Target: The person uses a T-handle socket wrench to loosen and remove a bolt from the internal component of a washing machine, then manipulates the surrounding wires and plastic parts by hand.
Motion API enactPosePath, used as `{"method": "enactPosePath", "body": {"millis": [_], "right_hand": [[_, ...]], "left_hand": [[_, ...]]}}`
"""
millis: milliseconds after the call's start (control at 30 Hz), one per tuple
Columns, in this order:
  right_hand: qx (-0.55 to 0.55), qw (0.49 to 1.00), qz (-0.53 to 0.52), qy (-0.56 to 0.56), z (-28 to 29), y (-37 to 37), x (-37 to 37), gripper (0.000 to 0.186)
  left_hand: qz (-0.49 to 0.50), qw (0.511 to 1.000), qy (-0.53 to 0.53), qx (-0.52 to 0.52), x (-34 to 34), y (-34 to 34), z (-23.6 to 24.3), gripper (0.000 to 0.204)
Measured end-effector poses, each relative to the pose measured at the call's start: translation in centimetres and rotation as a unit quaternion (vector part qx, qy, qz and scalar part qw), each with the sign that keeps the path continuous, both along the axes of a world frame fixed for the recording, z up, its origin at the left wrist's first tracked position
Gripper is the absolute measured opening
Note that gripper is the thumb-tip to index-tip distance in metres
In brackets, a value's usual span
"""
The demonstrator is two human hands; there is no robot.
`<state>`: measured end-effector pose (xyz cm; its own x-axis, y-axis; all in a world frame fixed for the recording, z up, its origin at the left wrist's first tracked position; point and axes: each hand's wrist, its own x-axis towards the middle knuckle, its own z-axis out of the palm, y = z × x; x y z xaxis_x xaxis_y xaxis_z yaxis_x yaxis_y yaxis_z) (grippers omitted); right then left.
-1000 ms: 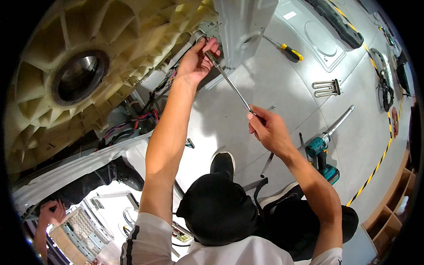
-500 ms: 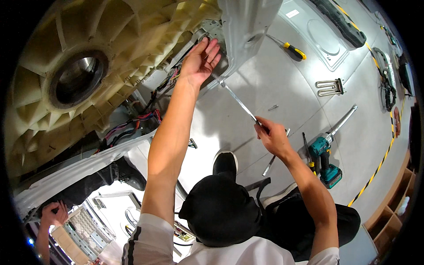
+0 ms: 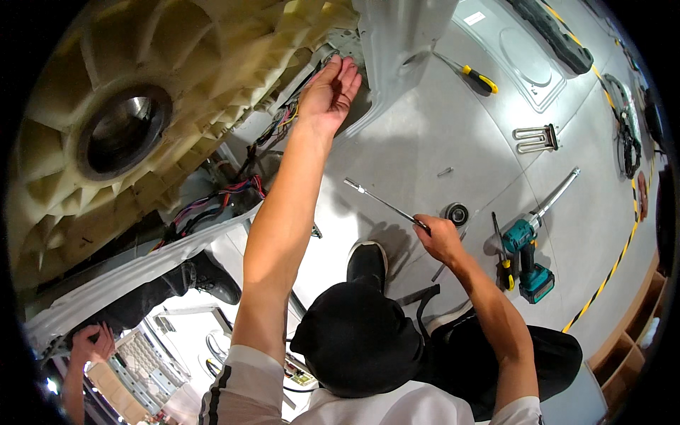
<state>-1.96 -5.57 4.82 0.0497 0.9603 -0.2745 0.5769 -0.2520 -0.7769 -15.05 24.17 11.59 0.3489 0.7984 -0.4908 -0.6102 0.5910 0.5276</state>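
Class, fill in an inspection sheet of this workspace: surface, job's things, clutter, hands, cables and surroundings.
Surface: grey tiled floor, partly shadowed.
Job's things: long metal tool; ribbed cream tub with a round hub.
Clutter: power drill, yellow-and-black screwdriver, heating element and round part on the floor.
Hands: right hand grips the tool's end; left hand is raised beside the tub, contact unclear.
Cables: coloured wires below the tub.
Surroundings: striped tape, wooden shelf, another person's hand.
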Motion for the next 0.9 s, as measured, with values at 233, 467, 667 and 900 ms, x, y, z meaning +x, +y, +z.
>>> {"method": "enactPosePath", "body": {"millis": [233, 467, 667, 900], "right_hand": [[-0.029, 1.000, -0.002, 0.003, -0.2, -0.3, 0.2, 0.018], [-0.041, 0.999, -0.007, 0.025, -0.4, -0.5, 0.3, 0.019], [-0.025, 0.999, -0.018, 0.032, -1.3, -1.1, 0.6, 0.023], [-0.061, 0.997, -0.022, 0.038, -1.0, -0.6, 0.6, 0.022]], "left_hand": [[0.040, 0.999, 0.032, -0.012, 0.7, 0.4, -0.2, 0.010], [0.075, 0.992, 0.066, 0.078, 1.1, 0.4, -0.8, 0.005], [0.108, 0.988, 0.066, 0.086, 1.6, -0.3, -0.9, 0.006], [0.108, 0.991, 0.068, 0.043, 1.8, -0.2, 0.2, 0.011]]}}
